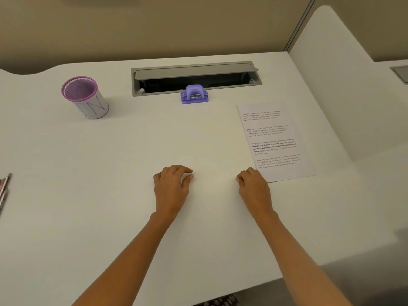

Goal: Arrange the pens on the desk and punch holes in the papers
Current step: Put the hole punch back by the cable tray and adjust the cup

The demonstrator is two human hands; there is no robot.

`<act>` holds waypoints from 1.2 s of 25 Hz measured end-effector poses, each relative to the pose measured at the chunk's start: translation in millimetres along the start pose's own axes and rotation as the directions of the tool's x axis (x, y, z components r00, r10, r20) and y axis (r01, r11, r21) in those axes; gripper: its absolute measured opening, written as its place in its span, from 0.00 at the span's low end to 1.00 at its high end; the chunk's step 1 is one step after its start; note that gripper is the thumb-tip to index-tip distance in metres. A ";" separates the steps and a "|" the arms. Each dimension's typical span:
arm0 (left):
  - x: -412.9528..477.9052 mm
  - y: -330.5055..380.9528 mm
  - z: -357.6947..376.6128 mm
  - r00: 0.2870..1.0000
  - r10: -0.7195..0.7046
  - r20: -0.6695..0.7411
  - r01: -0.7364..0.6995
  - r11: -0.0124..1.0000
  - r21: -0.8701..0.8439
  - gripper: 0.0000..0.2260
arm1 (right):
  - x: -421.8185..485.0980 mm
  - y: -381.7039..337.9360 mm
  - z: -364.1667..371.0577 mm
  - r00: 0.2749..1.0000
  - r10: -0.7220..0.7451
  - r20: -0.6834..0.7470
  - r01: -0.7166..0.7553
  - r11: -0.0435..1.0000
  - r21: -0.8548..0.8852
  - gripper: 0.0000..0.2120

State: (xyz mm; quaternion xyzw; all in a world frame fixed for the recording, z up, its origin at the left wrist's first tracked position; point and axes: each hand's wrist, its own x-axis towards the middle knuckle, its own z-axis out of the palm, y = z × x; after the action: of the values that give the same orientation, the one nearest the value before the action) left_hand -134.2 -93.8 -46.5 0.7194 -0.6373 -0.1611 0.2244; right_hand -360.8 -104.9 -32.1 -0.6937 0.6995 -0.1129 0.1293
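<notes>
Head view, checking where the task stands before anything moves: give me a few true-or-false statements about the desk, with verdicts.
1. The pen holder holds several pens. False: no pens show inside; they lie at the left edge of the desk.
2. The hole punch sits in front of the cable tray. True.
3. The right hand grips the hole punch. False: it rests by the near corner of the paper.
4. The left hand holds nothing. True.

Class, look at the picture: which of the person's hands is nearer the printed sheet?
Right. The right hand rests at the near left corner of the sheet, seemingly touching it; the left hand lies on bare desk further left, apart from it.
</notes>
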 end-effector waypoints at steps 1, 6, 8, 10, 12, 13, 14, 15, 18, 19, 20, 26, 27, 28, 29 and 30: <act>0.0 0.2 -0.3 1.000 0.000 0.002 0.000 1.000 0.001 0.06 | 3.3 -3.4 -2.6 0.999 -0.024 0.034 0.026 0.998 -0.065 0.06; 1.2 -0.7 -1.8 1.000 0.003 0.010 -0.003 1.000 0.004 0.06 | 20.6 -20.0 -9.6 0.967 -0.131 0.217 0.201 0.920 -0.338 0.11; 1.7 -2.2 -2.6 1.000 0.003 0.009 -0.003 1.000 0.003 0.06 | 24.2 -20.5 -8.4 0.955 -0.132 0.267 0.232 0.891 -0.389 0.11; 1.3 -4.5 -3.7 1.000 0.009 0.003 -0.009 1.000 0.009 0.06 | 24.4 -18.9 -5.4 0.945 -0.129 0.300 0.253 0.872 -0.419 0.11; 0.9 -6.6 -5.4 1.000 0.011 0.005 -0.011 1.000 0.008 0.06 | 24.9 -17.3 -3.2 0.946 -0.121 0.301 0.246 0.872 -0.423 0.09; 0.4 -7.0 -6.2 1.000 0.014 0.006 -0.014 1.000 0.007 0.06 | 25.3 -15.8 -3.6 0.951 -0.103 0.292 0.221 0.886 -0.406 0.07; 0.0 -7.3 -7.2 1.000 0.018 0.005 -0.018 1.000 0.009 0.06 | 26.6 -13.4 -4.1 0.958 -0.079 0.274 0.181 0.912 -0.368 0.07; 0.1 -8.3 -8.7 1.000 0.025 0.001 -0.025 1.000 0.009 0.05 | 28.3 -10.6 -4.9 0.969 -0.041 0.245 0.112 0.953 -0.281 0.05; 1.0 -13.6 -13.5 0.999 0.051 -0.008 -0.051 0.999 -0.001 0.05 | 26.6 5.2 -11.5 0.942 0.254 0.218 -0.319 0.879 0.356 0.07; 1.9 -15.9 -15.4 0.998 0.055 -0.011 -0.055 0.999 -0.003 0.05 | 24.2 9.3 -16.0 0.905 0.341 0.255 -0.426 0.700 0.573 0.09; 3.0 -19.0 -17.7 0.998 0.054 -0.012 -0.054 0.999 -0.003 0.05 | 22.2 11.6 -20.2 0.873 0.383 0.301 -0.472 0.509 0.720 0.10; 9.9 -31.4 -29.9 0.999 0.030 -0.040 -0.031 0.999 -0.024 0.06 | 34.8 -10.2 -36.2 0.842 0.271 0.466 -0.437 -0.163 0.885 0.09; 11.2 -33.7 -32.3 0.999 0.024 -0.046 -0.026 0.999 -0.031 0.06 | 38.0 -18.9 -37.3 0.850 0.225 0.476 -0.437 -0.200 0.877 0.08; 12.8 -36.5 -35.4 0.999 0.015 -0.052 -0.017 0.999 -0.039 0.06 | 41.4 -29.3 -37.8 0.858 0.177 0.482 -0.444 -0.215 0.870 0.08; 14.2 -39.7 -38.8 0.998 0.004 -0.058 -0.007 0.999 -0.045 0.06 | 44.9 -41.3 -37.5 0.864 0.132 0.486 -0.455 -0.211 0.865 0.08; 16.3 -44.2 -43.5 0.998 -0.008 -0.068 0.005 0.999 -0.050 0.06 | 49.7 -57.1 -36.3 0.867 0.091 0.489 -0.467 -0.187 0.864 0.08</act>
State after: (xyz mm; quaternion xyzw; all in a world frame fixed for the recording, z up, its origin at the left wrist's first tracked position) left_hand -72.2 -100.9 -32.0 0.7208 -0.6227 -0.1531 0.2632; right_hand -319.5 -156.1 20.2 -0.1960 0.4923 -0.4688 0.7067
